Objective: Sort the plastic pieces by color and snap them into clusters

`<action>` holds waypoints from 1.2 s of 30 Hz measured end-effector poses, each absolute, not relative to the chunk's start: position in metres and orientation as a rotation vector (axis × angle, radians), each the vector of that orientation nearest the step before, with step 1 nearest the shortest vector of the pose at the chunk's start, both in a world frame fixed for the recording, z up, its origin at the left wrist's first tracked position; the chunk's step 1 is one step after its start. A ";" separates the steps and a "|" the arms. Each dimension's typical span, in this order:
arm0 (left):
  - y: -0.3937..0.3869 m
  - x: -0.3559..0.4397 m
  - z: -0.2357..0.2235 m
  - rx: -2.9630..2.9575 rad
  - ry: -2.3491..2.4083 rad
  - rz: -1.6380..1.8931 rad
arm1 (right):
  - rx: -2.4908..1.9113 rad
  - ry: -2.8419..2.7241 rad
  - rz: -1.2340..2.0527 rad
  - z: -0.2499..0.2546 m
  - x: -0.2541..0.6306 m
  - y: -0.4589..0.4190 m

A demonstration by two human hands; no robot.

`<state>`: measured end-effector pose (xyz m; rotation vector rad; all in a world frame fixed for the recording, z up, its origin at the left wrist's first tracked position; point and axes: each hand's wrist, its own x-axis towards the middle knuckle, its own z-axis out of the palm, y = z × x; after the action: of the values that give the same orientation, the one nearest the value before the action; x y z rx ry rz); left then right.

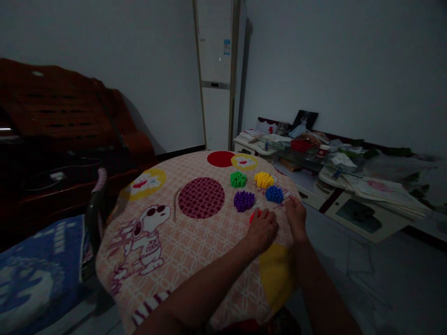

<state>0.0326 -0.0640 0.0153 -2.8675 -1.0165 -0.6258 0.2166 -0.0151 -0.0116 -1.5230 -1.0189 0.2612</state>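
Five colours of small round-headed pieces, like pegs or beads, stand in tight bunches on the tablecloth. My left hand is closed over the red bunch, hiding most of it. Just beyond those fingers is the purple bunch. The blue bunch sits nearest to my right hand, which rests at the table's right edge with its fingers curled together. Whatever that hand may hold is hidden. Farther back are the green bunch and the yellow bunch.
A patterned cloth covers the round table. To the left are a wooden bench and a chair with a blue cover. A low cabinet with papers and clutter lies to the right. A tall white appliance stands behind.
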 end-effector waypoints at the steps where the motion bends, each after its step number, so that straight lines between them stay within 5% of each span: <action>1: -0.061 0.033 0.016 -2.843 -1.067 -0.633 | -1.562 -1.036 0.222 -0.005 0.222 -0.001; 14: 0.026 -0.111 0.039 -2.333 -2.014 -0.541 | -1.425 -1.556 0.626 0.009 0.059 0.080; 22: 0.069 -0.222 0.036 -1.979 -2.434 -0.671 | -0.779 -1.944 1.138 0.027 -0.026 0.075; 25: 0.074 -0.235 0.034 -1.885 -2.437 -0.780 | -0.909 -1.834 0.951 0.042 0.013 0.086; 31: 0.070 -0.256 0.042 -1.656 -2.702 -0.767 | -1.689 -1.227 0.019 0.044 0.162 0.134; 36: 0.072 -0.272 0.040 -1.780 -2.872 -0.555 | -2.038 -1.365 0.182 0.023 0.192 0.161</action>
<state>-0.2725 0.0719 0.0402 -1.7801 -2.8723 -0.5554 0.1921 0.1613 0.0230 -2.0383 -1.3645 0.1819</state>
